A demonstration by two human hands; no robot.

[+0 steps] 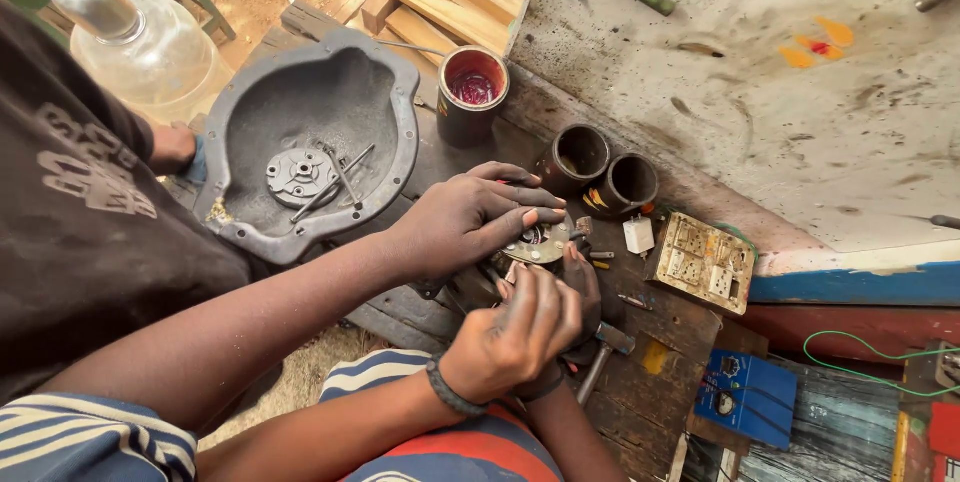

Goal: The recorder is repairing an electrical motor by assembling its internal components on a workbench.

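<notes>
Both hands work at a round metal plate (541,242) on the tabletop (640,382), left hand (470,220) pressing it flat, right hand (520,327) curled shut beside it, contents unseen, the grey housing (315,137) lying open, unassembled

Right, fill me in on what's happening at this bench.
A person in striped sleeves works on a small round metal part on a worn wooden bench. The left hand lies over the part, fingers spread across it; the right hand, with a dark wristband, pinches at its near edge. A hammer lies just beside the right hand. To the left, a grey cast metal cover holds a disc and thin tools. A second person in a dark shirt stands alongside.
</notes>
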